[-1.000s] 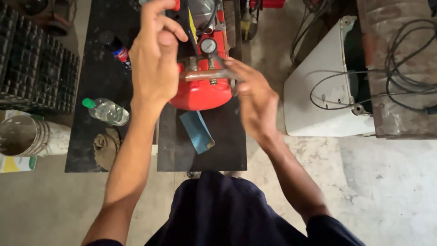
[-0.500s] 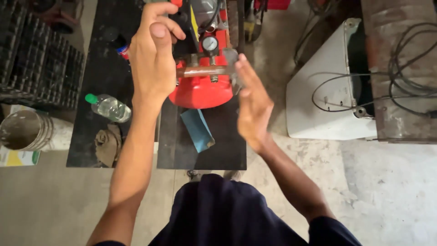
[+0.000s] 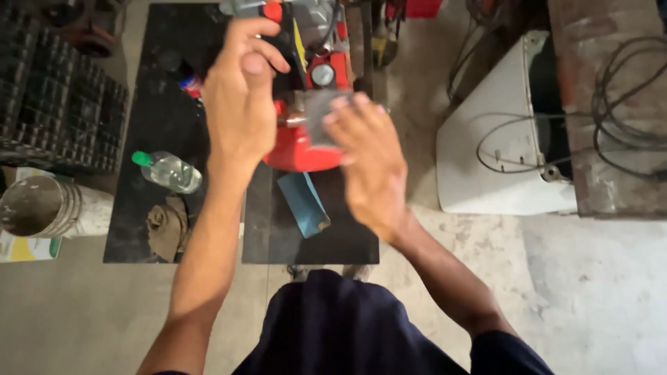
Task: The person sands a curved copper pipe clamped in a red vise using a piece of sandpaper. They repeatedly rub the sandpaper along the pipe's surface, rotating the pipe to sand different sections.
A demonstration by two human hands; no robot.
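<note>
Head view: 2 bare hands reach out over a red compressor (image 3: pixel 299 149) that sits on a black mat (image 3: pixel 146 111). Left hand (image 3: pixel 240 104) is raised over the compressor's left side, fingers curled loosely toward the palm with the thumb folded across them; whether it grips anything I cannot tell, though a grey part with a red knob (image 3: pixel 272 10) shows just above its fingertips. Right hand (image 3: pixel 368 163) lies over the compressor's right side, fingers bent and pinching a grey pad (image 3: pixel 321 118) pressed against the compressor's body, just below the round gauge (image 3: pixel 322 74). Below the compressor a blue sheet (image 3: pixel 303 203) lies on the mat. Left of the compressor lie a clear bottle (image 3: pixel 170 171) with a green cap and, nearer the mat's edge, a brown rag (image 3: pixel 165 226). Well to the right of the compressor stands a white casing (image 3: pixel 486 173) with cables draped over it. Far left of the compressor stands a metal bucket (image 3: pixel 35 205).
</note>
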